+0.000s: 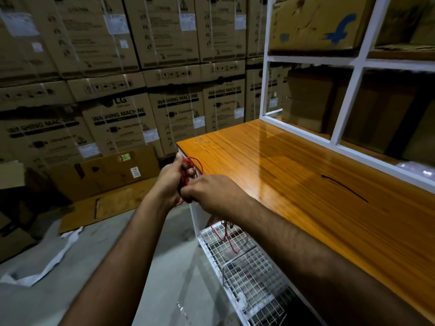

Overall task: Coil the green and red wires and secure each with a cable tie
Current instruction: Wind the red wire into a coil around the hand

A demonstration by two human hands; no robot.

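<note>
— So, where does the red wire [191,167] sit against the hands?

— Bunched in loops in the left hand [170,178], whose fingers curl round it, just off the near corner of the wooden table [294,172]. The loops stand roughly upright, poking out above the fist. The right hand [211,192] touches the left from the right side, fingers closed at the bundle's lower edge (whether it pinches wire or a tie, I cannot tell).

— And the free end?

— A loose red tail [227,235] hangs straight down from below the right hand, so the slack lies beneath the grip; the right hand is the nearer one to feed it up. My guess is that coiling is not finished.

— Any containers?

— A white wire basket [247,267] is mounted under the table edge; the tail dangles against its mesh, and its contents are too dim to name. Behind, cardboard boxes [117,125] are stacked. A black cable tie [344,188] lies on the table, well apart to the right. No green wire shows.
</note>
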